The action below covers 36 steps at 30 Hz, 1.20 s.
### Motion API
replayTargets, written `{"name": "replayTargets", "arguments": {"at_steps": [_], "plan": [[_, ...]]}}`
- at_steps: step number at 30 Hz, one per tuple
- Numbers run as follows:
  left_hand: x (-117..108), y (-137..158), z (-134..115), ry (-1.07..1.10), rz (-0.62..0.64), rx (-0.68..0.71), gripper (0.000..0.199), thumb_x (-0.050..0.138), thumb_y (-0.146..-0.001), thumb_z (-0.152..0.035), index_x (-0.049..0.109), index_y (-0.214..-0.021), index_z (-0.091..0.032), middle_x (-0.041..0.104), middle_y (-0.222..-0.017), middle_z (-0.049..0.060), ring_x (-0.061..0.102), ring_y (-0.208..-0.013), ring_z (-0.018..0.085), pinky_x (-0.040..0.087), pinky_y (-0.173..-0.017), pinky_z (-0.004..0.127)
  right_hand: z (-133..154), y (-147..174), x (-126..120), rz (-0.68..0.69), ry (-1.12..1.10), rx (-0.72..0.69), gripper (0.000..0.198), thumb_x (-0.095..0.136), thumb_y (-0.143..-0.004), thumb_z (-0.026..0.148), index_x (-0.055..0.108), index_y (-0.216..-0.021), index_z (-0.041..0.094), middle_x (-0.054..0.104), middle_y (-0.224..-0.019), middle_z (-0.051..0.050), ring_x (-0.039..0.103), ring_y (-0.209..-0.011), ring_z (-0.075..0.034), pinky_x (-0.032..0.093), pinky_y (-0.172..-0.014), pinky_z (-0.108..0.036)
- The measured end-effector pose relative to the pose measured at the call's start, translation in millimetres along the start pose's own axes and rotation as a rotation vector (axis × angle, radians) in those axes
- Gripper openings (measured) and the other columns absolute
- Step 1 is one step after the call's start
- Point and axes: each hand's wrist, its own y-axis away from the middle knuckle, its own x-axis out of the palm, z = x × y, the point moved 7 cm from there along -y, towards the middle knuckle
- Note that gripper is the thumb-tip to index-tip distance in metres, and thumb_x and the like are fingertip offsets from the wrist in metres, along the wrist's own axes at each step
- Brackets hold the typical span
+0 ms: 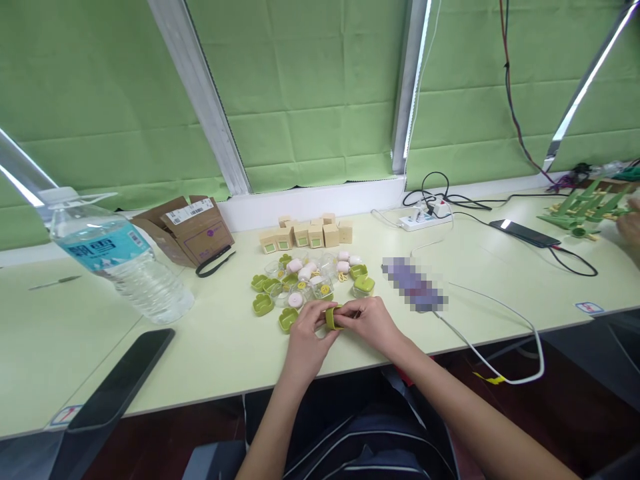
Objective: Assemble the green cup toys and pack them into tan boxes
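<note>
"Where's the small olive-green plastic cup (330, 319)?"

"Grasped by the left fingers (318, 308), near the front of the pale cream surface (215, 353). The right fingers (356, 307) touch its open side; whether they grip it, I cannot tell."

"And the room?"

"Beyond the fingers, beige cardboard cubes (301, 235) cluster; left of them, a large clear plastic bottle (147, 287); farthest back, green fabric blinds (310, 87)."

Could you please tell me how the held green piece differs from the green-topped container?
The green piece is held between left hand and right hand; the green-topped container rests on the table. The green piece shows only green, while the container has a clear body beneath its top. Both show olive green.
</note>
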Motion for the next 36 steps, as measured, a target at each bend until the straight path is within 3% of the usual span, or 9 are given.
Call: {"name": "replayTargets", "arguments": {"at_steps": [4,11,14,18,21,25,31,36], "plan": [[0,1,1,0.031,0.007,-0.035,0.041,0.073,-0.079,-0.014,0.068,-0.119,-0.026,0.061,-0.122,0.007,0.068,-0.111,0.02,0.061,-0.098,0.038,0,-1,-3,-0.025,0.017,-0.063,0.005,0.078,-0.083,0.022,0.083,-0.083,0.022,0.08,-0.076,-0.002,0.07,-0.059,-0.015,0.054,-0.056,-0.023],[-1,0,7,0.159,-0.035,-0.141,0.041,0.074,-0.083,-0.025,0.064,-0.122,-0.023,0.067,-0.124,0.01,0.07,-0.108,0.022,0.059,-0.098,0.038,12,2,-11,-0.049,0.048,-0.134,0.02,0.064,-0.095,0.031,0.079,-0.102,0.021,0.077,-0.083,-0.005,0.066,-0.067,-0.015,0.051,-0.058,-0.023],[-2,0,10,0.252,-0.064,-0.193,0.046,0.077,-0.081,-0.027,0.062,-0.124,-0.021,0.069,-0.122,0.01,0.071,-0.106,0.022,0.058,-0.098,0.038,9,3,-16,-0.103,0.002,-0.078,0.022,0.059,-0.096,0.033,0.074,-0.104,0.019,0.074,-0.09,-0.007,0.065,-0.071,-0.015,0.051,-0.058,-0.023],[-5,1,9,0.286,-0.09,-0.186,0.049,0.079,-0.079,-0.03,0.061,-0.123,-0.021,0.068,-0.123,0.011,0.07,-0.104,0.022,0.058,-0.095,0.037,0,3,-12,-0.051,-0.094,0.058,0.024,0.058,-0.096,0.036,0.064,-0.111,0.019,0.068,-0.079,-0.003,0.062,-0.066,-0.015,0.049,-0.053,-0.022],[-6,1,6,0.261,-0.085,-0.153,0.048,0.079,-0.08,-0.032,0.062,-0.123,-0.022,0.067,-0.125,0.011,0.069,-0.105,0.021,0.057,-0.093,0.035,3,2,-5,0.049,-0.088,0.068,0.02,0.054,-0.098,0.036,0.065,-0.097,0.019,0.062,-0.069,0.0,0.056,-0.06,-0.013,0.045,-0.054,-0.023],[-5,2,4,0.252,-0.058,-0.162,0.049,0.08,-0.079,-0.033,0.062,-0.123,-0.021,0.068,-0.121,0.01,0.068,-0.1,0.02,0.057,-0.086,0.032,7,2,-1,0.155,-0.014,0.041,0.039,0.047,-0.102,0.034,0.058,-0.068,0.018,0.057,-0.058,0.001,0.05,-0.054,-0.011,0.037,-0.056,-0.024],[-5,1,-4,0.352,-0.021,-0.197,0.051,0.075,-0.083,-0.047,0.063,-0.125,-0.02,0.07,-0.115,0.01,0.068,-0.096,0.019,0.054,-0.083,0.03,10,4,-5,0.136,-0.003,-0.013,0.041,0.045,-0.103,0.031,0.058,-0.066,0.017,0.061,-0.059,0.001,0.053,-0.055,-0.011,0.037,-0.061,-0.024],[-7,0,-2,0.321,-0.043,-0.28,0.044,0.058,-0.094,-0.055,0.066,-0.114,-0.016,0.069,-0.083,0.004,0.062,-0.07,0.015,0.051,-0.069,0.028,14,5,-5,0.12,0.03,-0.08,0.039,0.044,-0.102,0.028,0.057,-0.066,0.017,0.061,-0.062,0.0,0.052,-0.056,-0.011,0.035,-0.059,-0.024]]}}
